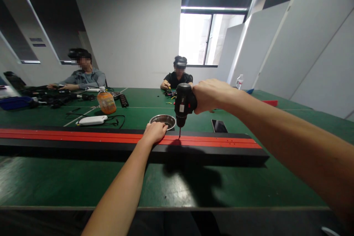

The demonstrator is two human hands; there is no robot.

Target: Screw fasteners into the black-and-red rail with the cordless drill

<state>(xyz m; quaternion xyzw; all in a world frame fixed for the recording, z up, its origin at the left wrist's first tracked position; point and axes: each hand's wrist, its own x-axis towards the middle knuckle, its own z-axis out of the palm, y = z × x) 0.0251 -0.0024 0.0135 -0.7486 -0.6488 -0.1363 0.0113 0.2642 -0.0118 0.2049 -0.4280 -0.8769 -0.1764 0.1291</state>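
Observation:
My right hand (208, 94) is wrapped around the grip of a black cordless drill (183, 101), held upright with its bit pointing down. The bit's tip (179, 136) meets the red top of a long black-and-red rail (215, 141) lying across the table. To the left of the bit, my left hand (155, 132) rests on the rail with its fingers curled; what they grip, if anything, is hidden. Just beyond that hand stands a round metal bowl (163, 118), its near rim partly covered by the hand. Small holes show near the rail's right end.
On the green table (110, 180) are a dark phone (219, 126), a white power bank (92, 120) with cables, a bottle of orange drink (106, 101) and a black power strip (124, 100). Two people sit across the table, one handling small wired parts (172, 94).

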